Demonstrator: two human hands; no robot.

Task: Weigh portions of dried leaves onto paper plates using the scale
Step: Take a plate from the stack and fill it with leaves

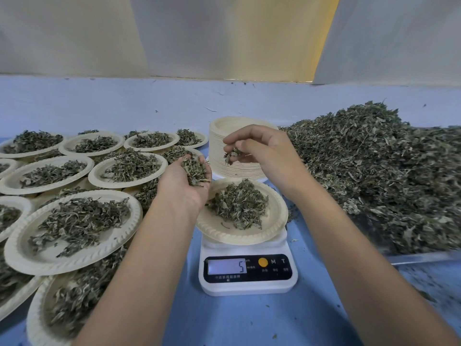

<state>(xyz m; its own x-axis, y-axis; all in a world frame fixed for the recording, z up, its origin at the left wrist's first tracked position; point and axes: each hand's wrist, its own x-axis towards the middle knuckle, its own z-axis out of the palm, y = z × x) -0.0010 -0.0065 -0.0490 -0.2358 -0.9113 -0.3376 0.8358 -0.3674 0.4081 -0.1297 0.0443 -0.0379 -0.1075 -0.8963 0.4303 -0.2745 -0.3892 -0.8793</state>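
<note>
Head view of a weighing station on a blue tabletop [239,320]. Centre: a white digital kitchen scale [249,283] whose display [227,266] reads 5. It carries one paper plate [278,221] holding a loose mound of dried leaves [239,206].

The left hand [184,188] hovers over the plate's left rim, palm up and cupped, its fingers curled round a handful of leaves [195,169]. The right hand [264,151] hangs above the plate's far edge, palm down, with thumb and fingertips pressed together on a small pinch of leaves [233,154]. Neither hand touches the plate or the scale.

Behind the scale, partly hidden by the right hand, stands a tall stack of empty paper plates [220,148]. To the right lies a large heap of dried leaves [374,166], with crumbs scattered at its near edge. To the left, filled plates [74,228] overlap one another in several rows, each bearing a portion of leaves.
</note>
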